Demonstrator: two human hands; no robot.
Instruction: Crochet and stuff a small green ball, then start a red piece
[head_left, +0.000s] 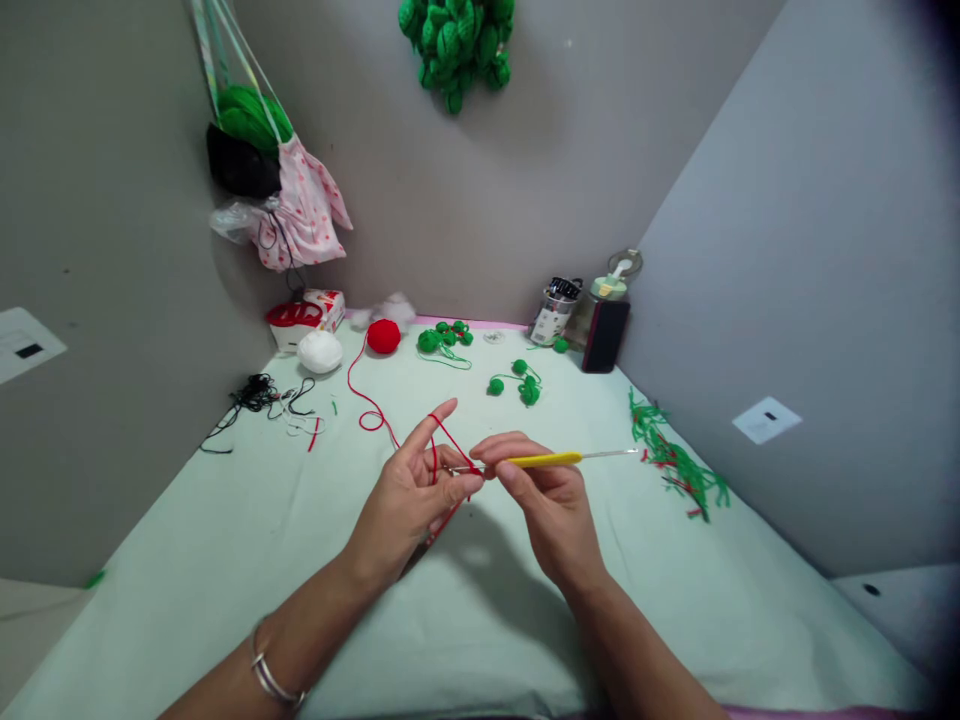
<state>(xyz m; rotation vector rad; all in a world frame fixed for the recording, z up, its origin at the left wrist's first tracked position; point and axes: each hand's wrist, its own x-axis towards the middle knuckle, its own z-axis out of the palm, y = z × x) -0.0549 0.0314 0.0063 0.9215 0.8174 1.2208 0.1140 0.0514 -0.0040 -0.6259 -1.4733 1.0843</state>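
Red yarn (452, 437) loops over the raised index finger of my left hand (412, 490), whose thumb and other fingers pinch it near the work. My right hand (551, 500) grips a yellow-handled crochet hook (551, 460). One metal end of the hook points right; the other reaches left into the yarn at my left fingertips. Any stitches there are too small to make out. From my left hand the strand runs back to a red yarn ball (383, 337) on the table.
Behind the red ball lies white stuffing (394, 310); a white yarn ball (320, 352) sits to its left. Green crocheted balls (527, 385) lie beyond my hands. A phone (606, 336) leans at the back right, near a can of pens (553, 312). Green yarn scraps (679, 465) lie right, black thread (255, 393) left.
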